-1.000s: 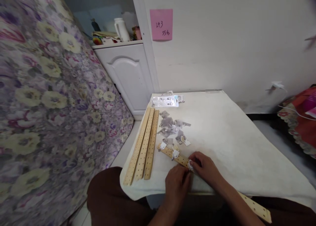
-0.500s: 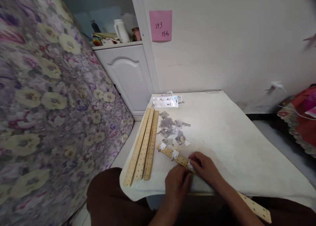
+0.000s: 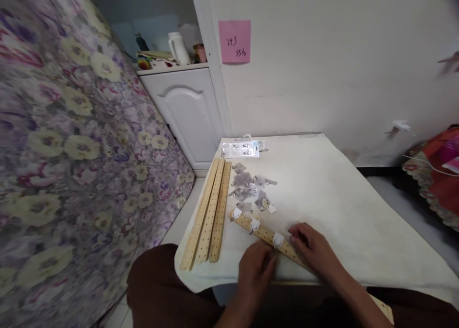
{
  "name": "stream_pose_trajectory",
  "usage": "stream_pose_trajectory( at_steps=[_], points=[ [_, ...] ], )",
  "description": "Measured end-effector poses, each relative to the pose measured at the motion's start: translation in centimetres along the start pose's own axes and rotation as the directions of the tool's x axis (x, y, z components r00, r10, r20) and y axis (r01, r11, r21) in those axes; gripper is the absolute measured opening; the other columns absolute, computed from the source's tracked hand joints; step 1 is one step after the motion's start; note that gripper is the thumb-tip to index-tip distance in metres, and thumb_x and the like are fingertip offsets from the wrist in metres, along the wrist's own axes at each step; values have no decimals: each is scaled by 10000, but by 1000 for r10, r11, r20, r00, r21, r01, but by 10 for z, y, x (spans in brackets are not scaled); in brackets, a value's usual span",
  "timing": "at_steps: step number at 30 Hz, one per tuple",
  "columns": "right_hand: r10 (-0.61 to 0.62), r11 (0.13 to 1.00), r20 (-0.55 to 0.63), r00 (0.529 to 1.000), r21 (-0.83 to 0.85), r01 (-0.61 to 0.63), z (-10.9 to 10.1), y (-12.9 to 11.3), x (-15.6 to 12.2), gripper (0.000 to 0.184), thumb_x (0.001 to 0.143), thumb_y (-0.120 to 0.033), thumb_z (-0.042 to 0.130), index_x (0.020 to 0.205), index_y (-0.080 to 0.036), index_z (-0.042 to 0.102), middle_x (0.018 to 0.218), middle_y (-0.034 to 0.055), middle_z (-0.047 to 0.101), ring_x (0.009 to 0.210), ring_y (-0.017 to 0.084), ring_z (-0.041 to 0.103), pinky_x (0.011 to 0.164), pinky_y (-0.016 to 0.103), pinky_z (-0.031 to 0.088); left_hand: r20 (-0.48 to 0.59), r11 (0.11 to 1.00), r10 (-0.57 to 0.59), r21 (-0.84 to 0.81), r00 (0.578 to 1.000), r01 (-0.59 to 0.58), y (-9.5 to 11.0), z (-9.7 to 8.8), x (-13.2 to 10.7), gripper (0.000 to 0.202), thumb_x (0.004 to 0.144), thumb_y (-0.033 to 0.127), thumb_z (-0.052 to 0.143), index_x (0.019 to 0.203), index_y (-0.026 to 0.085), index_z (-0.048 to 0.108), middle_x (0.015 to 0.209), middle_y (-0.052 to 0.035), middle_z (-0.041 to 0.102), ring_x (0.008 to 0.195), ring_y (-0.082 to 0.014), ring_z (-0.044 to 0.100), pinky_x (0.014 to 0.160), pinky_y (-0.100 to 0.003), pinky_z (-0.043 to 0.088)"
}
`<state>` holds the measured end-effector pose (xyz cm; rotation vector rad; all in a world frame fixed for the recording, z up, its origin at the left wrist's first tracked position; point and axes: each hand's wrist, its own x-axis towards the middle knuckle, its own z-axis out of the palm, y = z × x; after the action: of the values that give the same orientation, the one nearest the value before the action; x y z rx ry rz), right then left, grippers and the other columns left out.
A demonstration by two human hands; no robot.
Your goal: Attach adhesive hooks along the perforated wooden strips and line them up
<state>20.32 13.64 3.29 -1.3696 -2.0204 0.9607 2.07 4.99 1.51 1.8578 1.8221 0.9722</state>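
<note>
Perforated wooden strip (image 3: 263, 233) lies slantwise across the near edge of the worktop (image 3: 340, 199), its far end toward the pile of loose clips (image 3: 249, 187) and its near end running off under the person's right forearm.

From the head view, the change is in the right hand (image 3: 312, 250). Half a second ago its fingertips sat on the third white clip (image 3: 278, 240). Now it has slid back along the strip and rests there with the fingers loosely apart, holding nothing. The clip is uncovered and stands on the strip by itself, in line with the two clips (image 3: 255, 224) farther up, so to my eye it looks seated.

The left hand (image 3: 257, 269) has hardly moved. It is curled against the strip's near edge just below that clip, and I cannot tell whether it pinches anything.

The three spare strips (image 3: 211, 206) and the clear packet (image 3: 240, 149) lie as they did.
</note>
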Motion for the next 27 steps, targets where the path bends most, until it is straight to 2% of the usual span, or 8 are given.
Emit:
stream_pose_trajectory(
  at_steps=[4,7,11,15,20,23,27],
  points=[
    [-17,999,24,1000,-36,18,-13,2,3,127,802,-252,497,859,-208,602,779,21,625,720,188,574,669,293,429,26,1000,5,-21,1000,-5,-2,-2,-2,71,855,221,540,840,198,605,805,-22,623,782,-167,563,684,-263,430],
    [-45,991,63,997,-125,52,-15,1,27,120,807,-242,502,846,-203,609,768,15,629,716,180,572,668,285,413,38,1000,11,-24,999,-11,-3,-4,-1,92,866,231,527,839,198,608,788,-20,615,763,-160,554,673,-256,419],
    [-17,974,96,995,-223,38,-5,-6,71,129,804,-222,536,897,-195,621,793,14,646,743,166,576,662,262,387,46,1000,23,-14,999,-23,-2,-4,0,113,872,219,505,825,198,606,758,-13,600,734,-151,543,648,-246,405],
    [23,958,61,998,-287,-5,14,-13,95,208,758,-314,635,927,-195,609,841,21,630,737,162,569,625,254,353,29,1000,26,-17,999,-26,-3,-4,0,114,864,199,503,795,197,594,739,-5,591,711,-142,538,638,-238,404],
    [64,922,-16,998,-381,-66,28,-17,96,162,749,-257,617,899,-201,589,896,31,592,750,169,563,608,264,316,32,998,46,-52,998,-45,-5,-4,0,117,864,183,494,823,197,603,771,-9,611,736,-143,557,662,-240,419],
    [51,910,-30,998,-410,-59,26,-15,93,135,785,-218,561,914,-194,588,938,50,585,775,175,566,621,272,318,31,998,50,-36,998,-49,-4,-4,0,132,875,203,491,815,195,608,753,-13,607,729,-148,561,657,-243,419],
    [21,917,-10,1000,-399,-24,21,-12,94,213,768,-212,576,981,-207,584,952,39,582,784,172,564,640,267,333,15,998,62,-11,998,-62,-4,-4,0,127,871,192,496,805,198,604,759,-13,615,738,-150,571,663,-240,425]
  ],
)
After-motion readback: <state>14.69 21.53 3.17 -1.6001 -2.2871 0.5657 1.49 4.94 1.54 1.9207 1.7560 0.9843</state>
